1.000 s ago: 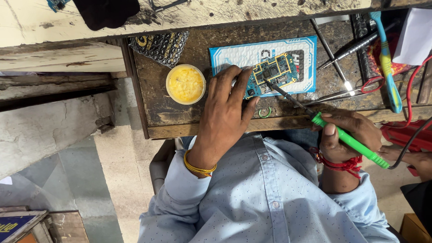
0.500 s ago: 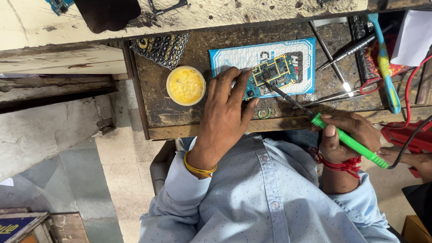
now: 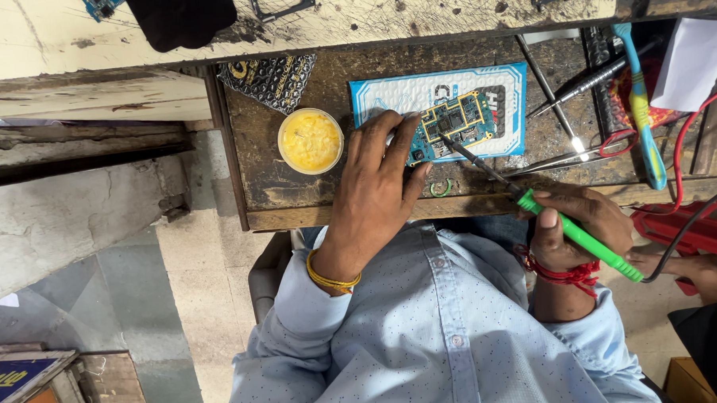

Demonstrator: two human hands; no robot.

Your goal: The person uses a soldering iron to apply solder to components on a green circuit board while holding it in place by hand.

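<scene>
Your left hand (image 3: 378, 185) lies flat over the near left corner of the circuit board (image 3: 453, 125), fingers spread and pressing down rather than curled around anything, so it pins the board instead of gripping it. The board sits on a blue and white mat (image 3: 438, 91) in the middle of the bench (image 3: 271, 193), a little beyond your chest.

Your right hand (image 3: 578, 226) has a closed grip on the green handle of the soldering iron (image 3: 545, 207), held like a pen, its dark cable trailing off to the right. The tip reaches the near edge of the board, just right of your left fingertips; whether it actually touches a joint is too small to tell.

Judging from this, the soldering is under way, not finished: the board is still held down and the iron is still on it. No smoke, solder wire or fresh joint can be made out, so how many points are done cannot be read.

The round tub of yellow paste (image 3: 310, 140) stands open just left of your left hand. Tweezers (image 3: 560, 159) and a blue toothbrush (image 3: 640, 108) lie unused to the right.
</scene>
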